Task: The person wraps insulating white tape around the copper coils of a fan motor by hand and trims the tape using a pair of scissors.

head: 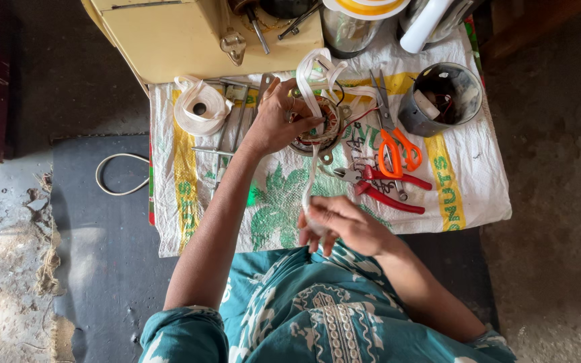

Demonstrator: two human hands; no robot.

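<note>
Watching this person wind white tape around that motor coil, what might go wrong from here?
The white tape runs taut from the right hand up to the motor coil that the left hand steadies; a hard pull might tip the coil or snap the tape. The loose tape loops above could tangle. The orange scissors and red pliers lie close enough to snag it.

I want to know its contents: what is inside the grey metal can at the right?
Inside the can lie a white piece and thin red wires on a dark bottom. The near wall covers part of the inside, so anything there is hidden.
</note>
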